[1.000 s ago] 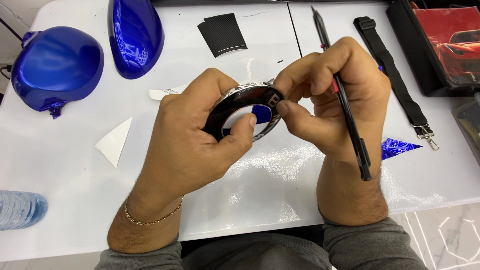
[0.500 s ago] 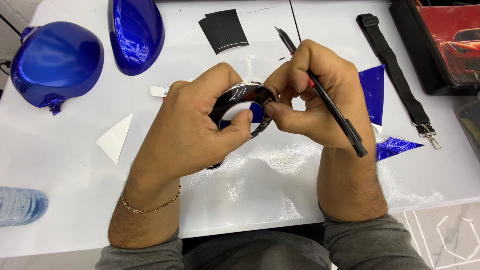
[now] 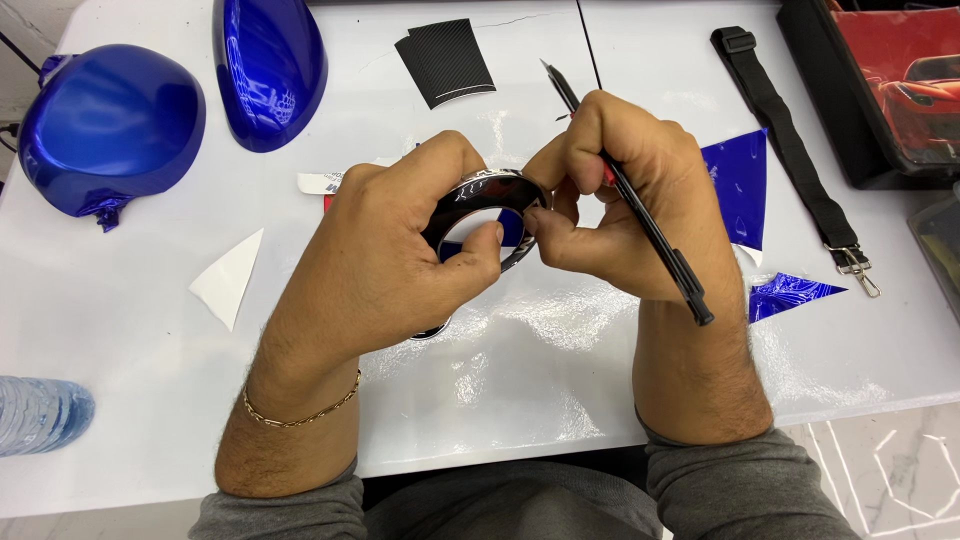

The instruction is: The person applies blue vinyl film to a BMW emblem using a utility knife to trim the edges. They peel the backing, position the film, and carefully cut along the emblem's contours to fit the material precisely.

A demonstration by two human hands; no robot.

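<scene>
Over the white table (image 3: 520,390), my left hand (image 3: 400,260) grips a round emblem (image 3: 487,215) with a chrome rim and a blue and white face, thumb pressed on its front. My right hand (image 3: 630,210) holds a thin black craft knife (image 3: 640,215) between its fingers, tip pointing away from me. That hand's thumb and fingertips also pinch the emblem's right edge. Both hands hide much of the emblem.
Two glossy blue mirror covers (image 3: 110,125) (image 3: 270,65) lie at the far left. A carbon-pattern film piece (image 3: 445,60), blue film scraps (image 3: 740,185) (image 3: 790,292), a white backing triangle (image 3: 232,275), a black strap (image 3: 790,150) and a water bottle (image 3: 40,412) lie around.
Both hands have tipped the emblem more upright and drawn it slightly closer together. The knife has swung so its tip points further away, uncovering the blue film scrap on the right.
</scene>
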